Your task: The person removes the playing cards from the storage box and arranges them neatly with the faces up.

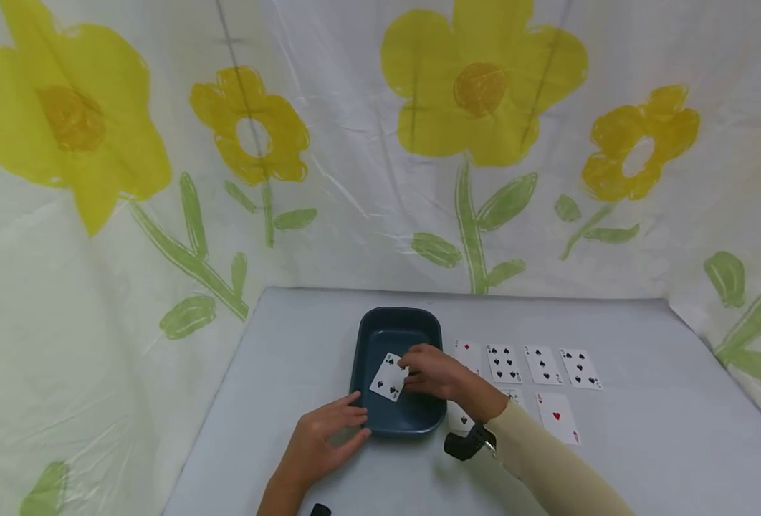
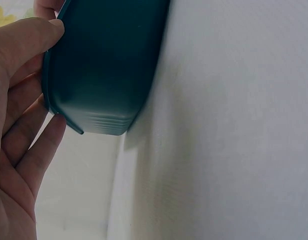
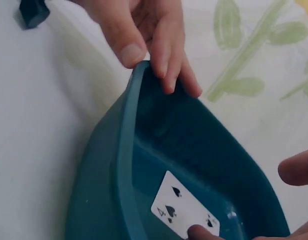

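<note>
A dark teal plastic tray point(image 1: 400, 430) stands on the table, with a 4 of spades playing card point(image 1: 387, 374) lying face up inside. My left hand point(image 1: 321, 437) holds the tray's near left corner; in the right wrist view its thumb point(image 3: 131, 54) is outside the rim and its fingers are inside. Over the tray, my right hand point(image 1: 435, 371) reaches down to the card's right edge. One fingertip point(image 3: 201, 233) overlaps the card in the right wrist view, while another digit point(image 3: 298, 167) stands well apart from it.
Right of the tray, several face-up cards lie in two rows, among them a spade card point(image 1: 582, 369) and an ace of hearts point(image 1: 557, 418). My right forearm partly covers some of them. A white sheet point(image 1: 348, 215) with painted flowers hangs behind the table point(image 1: 645, 430).
</note>
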`<state>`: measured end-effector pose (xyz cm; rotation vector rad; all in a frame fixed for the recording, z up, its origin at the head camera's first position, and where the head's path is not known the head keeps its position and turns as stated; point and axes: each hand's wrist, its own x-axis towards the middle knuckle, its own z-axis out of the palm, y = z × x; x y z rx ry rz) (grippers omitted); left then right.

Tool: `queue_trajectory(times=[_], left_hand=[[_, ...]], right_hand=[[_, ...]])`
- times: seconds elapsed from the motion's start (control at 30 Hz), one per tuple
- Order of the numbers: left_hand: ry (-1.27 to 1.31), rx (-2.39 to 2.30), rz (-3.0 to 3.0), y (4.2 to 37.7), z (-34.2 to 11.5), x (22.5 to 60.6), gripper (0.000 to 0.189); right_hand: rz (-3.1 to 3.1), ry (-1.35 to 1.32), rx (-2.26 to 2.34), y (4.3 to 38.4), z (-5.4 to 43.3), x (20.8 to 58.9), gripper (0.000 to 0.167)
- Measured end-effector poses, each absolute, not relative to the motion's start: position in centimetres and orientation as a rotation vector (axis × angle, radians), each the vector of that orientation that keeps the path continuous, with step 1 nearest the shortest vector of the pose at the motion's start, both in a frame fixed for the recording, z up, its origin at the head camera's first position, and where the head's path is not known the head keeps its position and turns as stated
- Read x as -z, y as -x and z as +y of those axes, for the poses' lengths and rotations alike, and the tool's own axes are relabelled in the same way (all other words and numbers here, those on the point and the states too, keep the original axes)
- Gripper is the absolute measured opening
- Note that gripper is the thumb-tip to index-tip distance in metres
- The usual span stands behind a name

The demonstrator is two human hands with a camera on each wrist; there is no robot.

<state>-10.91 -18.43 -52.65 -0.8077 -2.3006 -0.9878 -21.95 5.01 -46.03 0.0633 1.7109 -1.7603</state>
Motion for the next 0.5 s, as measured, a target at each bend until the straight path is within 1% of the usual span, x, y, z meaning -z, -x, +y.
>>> queue_trajectory(times=[0.07,0.13,0.23,0.37,0.47,0.5], left_hand=[[0.806,0.989,-2.295,11.0,-18.4,52.6,0.019],[0.797,0.997,-2.305,11.0,-18.5,52.6,0.019],[0.780,1.004,-2.328,10.9,-18.5,52.6,0.019],[0.777,0.999,-2.339,10.9,-18.6,52.7,0.018],[0.780,0.991,-2.337,10.9,-18.6,52.7,0.018],[0.777,0.993,-2.337,10.9,-18.6,52.6,0.018]], right_hand=[[1.682,-0.091,1.797,22.1,4.9,45.9,0.071],[1.650,-0.109,1.828,22.2,4.7,45.9,0.068],[1.601,-0.136,1.867,22.4,4.5,46.4,0.060],[1.567,-0.140,1.884,22.5,4.0,47.1,0.045],[1.569,-0.139,1.886,22.6,3.7,47.4,0.043],[1.572,-0.140,1.885,22.6,3.6,47.4,0.046]])
